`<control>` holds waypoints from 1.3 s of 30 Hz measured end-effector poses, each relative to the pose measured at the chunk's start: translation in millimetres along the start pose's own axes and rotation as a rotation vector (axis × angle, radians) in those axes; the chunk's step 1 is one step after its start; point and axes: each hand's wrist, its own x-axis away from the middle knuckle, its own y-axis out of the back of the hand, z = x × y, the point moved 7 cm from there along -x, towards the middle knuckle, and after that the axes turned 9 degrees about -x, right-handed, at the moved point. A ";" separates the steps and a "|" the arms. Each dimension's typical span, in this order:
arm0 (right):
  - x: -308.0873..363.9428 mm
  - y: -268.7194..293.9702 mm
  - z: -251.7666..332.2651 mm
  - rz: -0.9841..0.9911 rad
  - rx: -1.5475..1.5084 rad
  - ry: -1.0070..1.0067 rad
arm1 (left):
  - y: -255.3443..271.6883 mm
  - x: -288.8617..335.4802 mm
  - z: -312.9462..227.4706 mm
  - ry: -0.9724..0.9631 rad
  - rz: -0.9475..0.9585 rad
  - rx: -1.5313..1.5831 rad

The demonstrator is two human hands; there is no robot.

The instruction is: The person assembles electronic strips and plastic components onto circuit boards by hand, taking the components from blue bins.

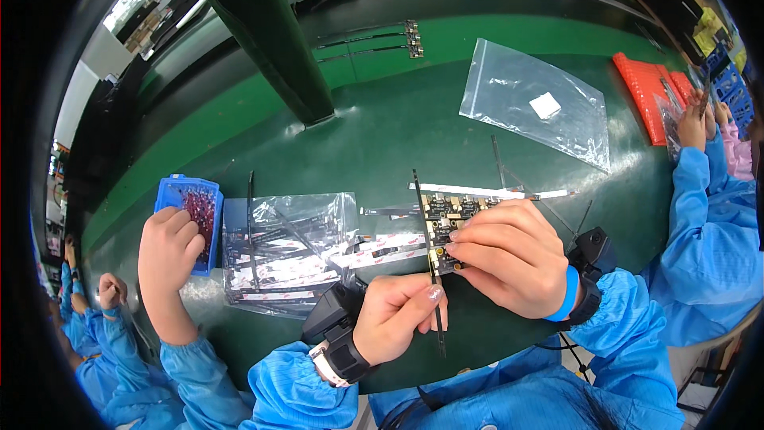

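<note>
Around the workroom: people in blue sleeves are sitting at both sides, and a dark green post (263,40) is standing toward the far left.
Green table (398,123): it is stretching beneath both hands, shining in patches, with a brighter green strip (454,40) running behind it.
Right-side co-worker (708,223): this person is working near a red bubble-wrap packet (637,91); what those fingers are doing is too small for me to tell.
Clear bags: a bag of strips (334,211) is lying beyond and left of the left hand; a flatter zip bag (509,80) with a white square (545,106) inside is lying beyond the right hand.
Right hand (517,255): it is gripping the circuit board (446,231) from the right, fingers curling over it, so the board is sitting just left of the palm.
Left hand (398,314): it is pinching the black strip (422,219) between thumb and finger, near the board's close corner.
Blue tray (167,191): it is holding small dark-red bits, a neighbour's half-curled hand (171,240) overlapping its edge.
White strips (387,256): they are lying between bag and board.
Black strip: it is running along the board's left edge; whether it's fastened, I'm not seeing.
</note>
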 end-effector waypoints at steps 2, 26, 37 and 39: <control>0.6 3.7 0.4 -0.037 -0.062 0.014 | -2.3 0.2 -2.1 -0.019 0.045 -0.041; -3.9 4.0 -2.1 0.268 -0.120 -0.314 | -12.2 -6.1 -10.8 -0.242 -0.005 -0.423; 1.3 -2.6 1.2 0.277 -0.156 -0.184 | -12.5 -4.2 -12.0 -0.285 0.034 -0.383; 1.9 -2.9 3.4 0.267 -0.160 -0.162 | -11.8 -3.9 -10.9 -0.255 0.053 -0.335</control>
